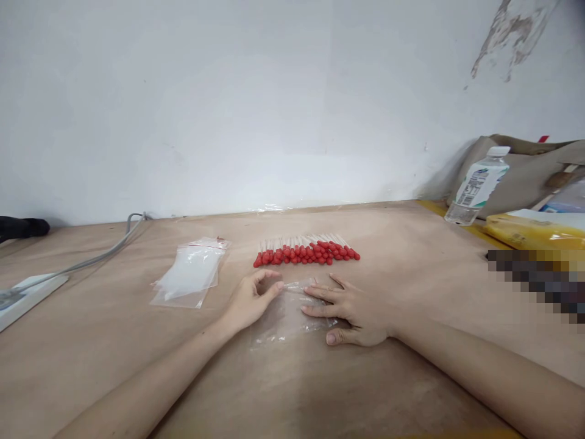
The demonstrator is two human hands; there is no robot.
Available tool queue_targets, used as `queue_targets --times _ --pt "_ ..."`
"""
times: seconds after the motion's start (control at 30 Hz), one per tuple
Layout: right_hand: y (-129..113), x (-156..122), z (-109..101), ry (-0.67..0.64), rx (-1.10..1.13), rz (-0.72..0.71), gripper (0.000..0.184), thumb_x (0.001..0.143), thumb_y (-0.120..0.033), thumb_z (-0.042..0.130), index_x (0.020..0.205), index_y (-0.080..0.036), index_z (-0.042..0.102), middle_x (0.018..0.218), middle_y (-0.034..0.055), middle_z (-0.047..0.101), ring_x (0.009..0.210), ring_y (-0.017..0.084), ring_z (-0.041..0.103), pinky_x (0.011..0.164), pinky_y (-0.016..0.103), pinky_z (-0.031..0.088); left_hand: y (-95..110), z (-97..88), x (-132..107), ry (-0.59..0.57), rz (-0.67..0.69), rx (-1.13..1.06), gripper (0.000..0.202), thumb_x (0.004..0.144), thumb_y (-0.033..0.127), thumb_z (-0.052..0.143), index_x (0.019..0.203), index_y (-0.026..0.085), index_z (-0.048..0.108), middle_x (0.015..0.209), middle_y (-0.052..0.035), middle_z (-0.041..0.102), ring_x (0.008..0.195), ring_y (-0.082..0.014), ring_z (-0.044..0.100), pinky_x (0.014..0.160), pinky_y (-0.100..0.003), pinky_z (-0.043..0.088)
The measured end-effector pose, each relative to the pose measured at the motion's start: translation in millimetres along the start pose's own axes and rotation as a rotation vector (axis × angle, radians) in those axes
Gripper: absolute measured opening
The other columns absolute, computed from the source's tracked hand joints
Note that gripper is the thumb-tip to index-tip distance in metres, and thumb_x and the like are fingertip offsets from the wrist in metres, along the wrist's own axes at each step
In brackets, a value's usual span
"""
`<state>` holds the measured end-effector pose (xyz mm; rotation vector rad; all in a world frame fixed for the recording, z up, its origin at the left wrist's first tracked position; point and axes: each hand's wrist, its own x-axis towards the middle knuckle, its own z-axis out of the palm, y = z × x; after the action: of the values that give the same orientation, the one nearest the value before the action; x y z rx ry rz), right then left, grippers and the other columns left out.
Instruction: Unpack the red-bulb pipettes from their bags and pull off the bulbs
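Nearest, on the brown surface (242, 396), a clear plastic bag (286, 317) lying flat. Upon it, right hand (359, 312) with fingers spread and released. At its far left edge, left hand (250, 299) with thumb and finger bent; impossible to tell if pinching it. At left, a pile of similar bags (194, 271). Just beyond the clear plastic bag, a row of red-tipped sticks (306, 251). Farther, at right, a bottle (478, 186).

Soft, even light fills the scene, brightest on the white wall (237, 110). Gentle shadows darken the tan desk (105, 372) beneath the right forearm (484, 366). Small glints fleck a clear plastic bag (274, 326). Fine detail is slightly soft; a pixelated patch (534, 280) obscures the right edge.
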<state>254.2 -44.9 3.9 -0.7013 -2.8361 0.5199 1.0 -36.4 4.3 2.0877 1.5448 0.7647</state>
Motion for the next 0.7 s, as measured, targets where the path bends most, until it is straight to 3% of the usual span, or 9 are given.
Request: queue_targets --times 0.07,0.17,0.27,0.37,0.47,0.57,0.63,0.7 --pt "1.1 0.5 0.8 0.024 0.004 -0.027 0.059 0.080 -0.052 0.048 0.133 -0.033 0.030 0.144 0.0083 0.017 0.131 0.027 0.020 0.102 0.057 0.005 -3.2 1.0 2.1 0.060 -0.014 0.097 0.040 0.075 0.052 0.050 0.092 0.017 0.057 0.087 -0.0045 0.062 0.073 -0.0185 0.056 0.066 -0.032 0.045" --pt "5.5 0.7 4.5 0.125 -0.035 -0.018 0.062 0.080 -0.051 0.048 0.135 -0.031 0.026 0.145 0.0080 0.015 0.132 0.025 0.018 0.104 0.052 0.011 -4.9 2.9 0.7 0.033 0.030 0.196 0.030 0.074 0.047 0.052 0.072 0.017 0.055 0.074 -0.0023 0.058 0.072 -0.0178 0.053 0.063 -0.029 0.041" --pt "10.3 0.5 9.1 0.256 -0.079 0.015 0.060 0.084 -0.046 0.043 0.137 -0.028 0.022 0.145 0.0059 0.017 0.132 0.022 0.016 0.106 0.046 0.016 -7.1 -4.5 -0.9 0.052 0.042 0.162 0.027 0.079 0.042 0.046 0.068 0.018 0.051 0.066 0.0005 0.056 0.064 -0.0150 0.052 0.057 -0.026 0.039" --pt "13.0 -0.2 12.8 0.312 -0.085 0.045 0.056 0.087 -0.042 0.040 0.137 -0.027 0.022 0.145 0.0046 0.019 0.132 0.020 0.019 0.106 0.041 0.023 -22.1 -31.8 2.2 0.314 -0.050 0.167 0.024 0.081 0.042 0.043 0.080 0.020 0.051 0.067 0.0019 0.058 0.060 -0.0139 0.054 0.055 -0.024 0.039" --pt "13.6 -1.0 15.2 0.288 -0.076 0.062 0.055 0.087 -0.043 0.039 0.137 -0.027 0.023 0.144 0.0046 0.021 0.130 0.020 0.024 0.104 0.039 0.027 -53.5 -70.8 7.7 0.637 -0.260 0.285 0.026 0.078 0.042 0.046 0.094 0.021 0.048 0.077 0.0001 0.061 0.065 -0.0159 0.057 0.059 -0.026 0.041" --pt "13.7 -1.2 16.5 0.273 -0.061 0.075 0.054 0.087 -0.044 0.039 0.137 -0.028 0.025 0.144 0.0043 0.022 0.129 0.021 0.026 0.103 0.039 0.028 -88.9 -100.0 11.4 0.700 -0.441 0.435 0.024 0.079 0.033 0.045 0.098 0.019 0.047 0.078 -0.0054 0.061 0.068 -0.0221 0.058 0.065 -0.035 0.042" --pt "13.7 -1.1 16.6 0.266 -0.043 0.086 0.053 0.087 -0.045 0.038 0.136 -0.029 0.025 0.144 0.0041 0.022 0.128 0.021 0.028 0.103 0.039 0.029 -107.1 -109.0 12.1 0.668 -0.471 0.463 0.016 0.075 0.025 0.047 0.088 0.018 0.053 0.067 -0.0062 0.059 0.067 -0.0268 0.058 0.068 -0.044 0.041" --pt "13.4 -0.8 16.4 0.259 -0.026 0.102 0.053 0.087 -0.046 0.038 0.136 -0.029 0.027 0.144 0.0043 0.023 0.128 0.022 0.029 0.103 0.040 0.029 -117.5 -111.8 11.4 0.626 -0.407 0.451 0.007 0.071 0.022 0.050 0.072 0.018 0.056 0.058 -0.0060 0.054 0.070 -0.0310 0.057 0.071 -0.052 0.038"
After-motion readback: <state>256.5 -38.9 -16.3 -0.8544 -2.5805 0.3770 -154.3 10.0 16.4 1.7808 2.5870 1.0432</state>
